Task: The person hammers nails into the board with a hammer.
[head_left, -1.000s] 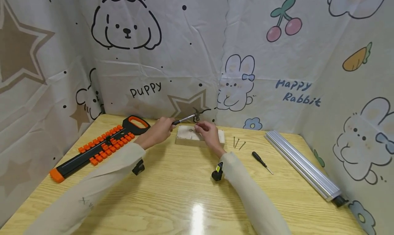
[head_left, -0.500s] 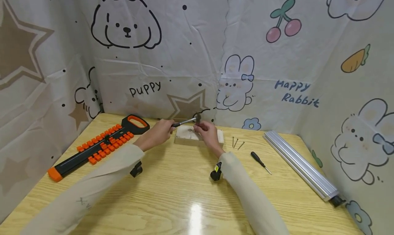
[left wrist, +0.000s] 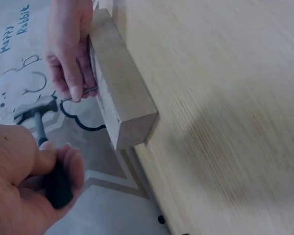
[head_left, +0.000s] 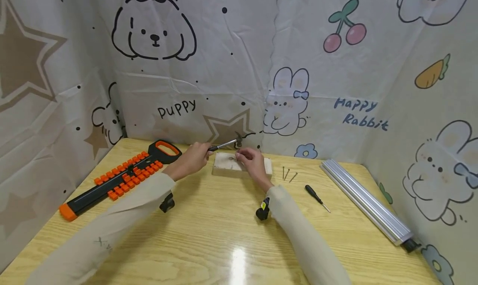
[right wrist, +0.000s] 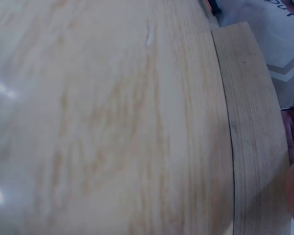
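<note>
My left hand (head_left: 194,157) grips the black handle of a claw hammer (head_left: 228,144). The hammer's metal head is raised over the far side of a pale wooden block (head_left: 222,164), just beyond my right fingertips. My right hand (head_left: 254,161) reaches across the block's top and pinches a thin nail (left wrist: 90,90) between thumb and fingers. In the left wrist view the nail stands out from the block's top face, its tip right at the wood. A small dark mark shows on the block left of my right fingers.
Several loose nails (head_left: 286,174) lie right of the block, with a black-handled screwdriver (head_left: 317,198) nearer me. A silver metal bar (head_left: 366,200) lies along the right side. A black and orange rack (head_left: 123,177) with orange clips lies at left. A printed cloth (head_left: 224,69) hangs behind the table.
The hammer head dipped toward the nail half a second ago and is now raised again. My right hand stays in place, pinching the nail. The block and the other tools have not moved.
</note>
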Motion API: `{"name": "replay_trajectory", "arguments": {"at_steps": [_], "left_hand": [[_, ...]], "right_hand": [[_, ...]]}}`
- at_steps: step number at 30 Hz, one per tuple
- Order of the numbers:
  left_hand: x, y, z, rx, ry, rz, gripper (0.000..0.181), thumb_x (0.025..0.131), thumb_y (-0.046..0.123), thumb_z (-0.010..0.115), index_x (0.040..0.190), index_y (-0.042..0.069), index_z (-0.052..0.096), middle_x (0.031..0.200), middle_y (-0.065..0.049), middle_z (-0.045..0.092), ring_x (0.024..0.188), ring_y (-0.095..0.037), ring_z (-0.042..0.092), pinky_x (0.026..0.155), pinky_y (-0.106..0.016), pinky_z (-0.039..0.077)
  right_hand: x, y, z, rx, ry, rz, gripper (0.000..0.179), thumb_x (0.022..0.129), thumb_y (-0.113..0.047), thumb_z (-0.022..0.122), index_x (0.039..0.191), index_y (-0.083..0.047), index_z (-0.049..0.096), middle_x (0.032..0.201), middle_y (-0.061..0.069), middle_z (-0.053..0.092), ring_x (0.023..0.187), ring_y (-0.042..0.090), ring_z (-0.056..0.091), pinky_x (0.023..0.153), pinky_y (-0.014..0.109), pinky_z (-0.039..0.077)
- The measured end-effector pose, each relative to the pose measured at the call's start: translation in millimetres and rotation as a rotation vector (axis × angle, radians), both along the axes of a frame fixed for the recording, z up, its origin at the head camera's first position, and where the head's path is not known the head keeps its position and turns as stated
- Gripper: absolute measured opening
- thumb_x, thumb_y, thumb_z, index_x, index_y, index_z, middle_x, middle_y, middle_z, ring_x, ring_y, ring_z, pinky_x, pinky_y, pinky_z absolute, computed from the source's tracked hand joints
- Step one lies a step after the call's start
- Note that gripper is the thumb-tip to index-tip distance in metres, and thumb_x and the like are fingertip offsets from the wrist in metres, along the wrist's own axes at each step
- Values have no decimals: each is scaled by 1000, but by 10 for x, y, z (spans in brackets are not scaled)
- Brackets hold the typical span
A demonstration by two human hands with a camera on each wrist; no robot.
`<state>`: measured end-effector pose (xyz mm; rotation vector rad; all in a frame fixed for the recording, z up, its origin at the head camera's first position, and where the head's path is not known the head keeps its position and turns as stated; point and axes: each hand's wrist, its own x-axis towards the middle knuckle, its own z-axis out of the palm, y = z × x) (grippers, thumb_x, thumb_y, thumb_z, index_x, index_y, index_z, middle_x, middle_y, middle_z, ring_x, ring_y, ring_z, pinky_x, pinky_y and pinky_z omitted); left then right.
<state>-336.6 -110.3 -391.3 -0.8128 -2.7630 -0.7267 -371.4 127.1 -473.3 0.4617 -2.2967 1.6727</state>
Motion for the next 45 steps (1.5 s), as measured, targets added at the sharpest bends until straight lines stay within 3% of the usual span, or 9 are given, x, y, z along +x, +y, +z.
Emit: {"name": "replay_trajectory", "arguments": {"at_steps": [7, 14, 21, 28, 30, 32, 38, 41, 45], "left_hand": [[29, -17, 7, 149, 32, 26, 18, 110, 4, 52, 94, 1, 60, 84, -14, 64, 65, -19, 53, 60, -32, 45], [23, -46, -11, 25, -16, 2, 18, 108, 2, 55, 92, 0, 62, 78, -9, 62, 63, -16, 53, 59, -29, 44], [20, -19, -14, 158, 47, 20, 19, 110, 6, 53, 93, 2, 59, 81, -12, 62, 61, -17, 48, 58, -31, 42], [-16, -4, 0, -13, -42, -14, 15, 109, 4, 53, 98, -2, 61, 78, -10, 61, 61, -17, 52, 57, -29, 42], [-10, -11, -13, 38, -89, 1, 15, 110, 4, 52, 100, -2, 62, 82, -12, 64, 63, -17, 54, 58, -29, 44], [6, -17, -31, 188, -197, 4, 18, 110, 5, 51, 105, -8, 64, 88, -19, 68, 67, -16, 61, 61, -28, 51], [74, -16, -42, 853, -718, -104, 29, 112, 12, 49, 129, -11, 53, 115, -20, 70, 95, -12, 75, 91, -33, 60], [102, -18, -3, 920, -811, -142, 21, 112, 14, 51, 126, -2, 53, 114, -9, 72, 101, -13, 75, 96, -37, 59], [111, -63, 2, 845, -773, -115, 21, 110, 15, 56, 124, -1, 54, 118, -23, 73, 100, -18, 77, 95, -40, 60]], "right_hand": [[21, -13, 18, -4, -22, 3, 18, 102, -10, 70, 113, 3, 75, 111, 19, 76, 98, 26, 73, 81, 19, 53], [23, -28, 23, -2, -9, -2, 16, 101, -10, 71, 111, 2, 75, 110, 19, 76, 96, 22, 72, 82, 19, 53], [45, -20, 16, -10, -30, -7, 18, 102, -10, 70, 114, 3, 74, 112, 19, 76, 98, 23, 72, 83, 20, 53], [32, -13, 12, 3, -26, -16, 16, 101, -11, 72, 109, 2, 75, 109, 18, 76, 96, 20, 71, 82, 19, 52], [37, -15, 12, -1, -23, -7, 16, 101, -10, 71, 109, 2, 75, 109, 18, 76, 97, 23, 71, 82, 19, 52], [45, -17, 11, -9, -23, 0, 16, 101, -9, 71, 110, 3, 75, 110, 19, 75, 98, 26, 71, 81, 19, 52], [49, -31, 28, -10, -29, -14, 18, 101, -9, 71, 114, 4, 74, 111, 20, 76, 99, 27, 72, 84, 19, 52], [37, -31, 36, -1, -40, -23, 18, 101, -11, 71, 114, 2, 74, 111, 18, 76, 99, 24, 71, 85, 19, 52], [28, -14, 44, 1, -55, -7, 19, 102, -11, 70, 115, 2, 74, 113, 19, 75, 101, 28, 71, 83, 18, 51]]}}
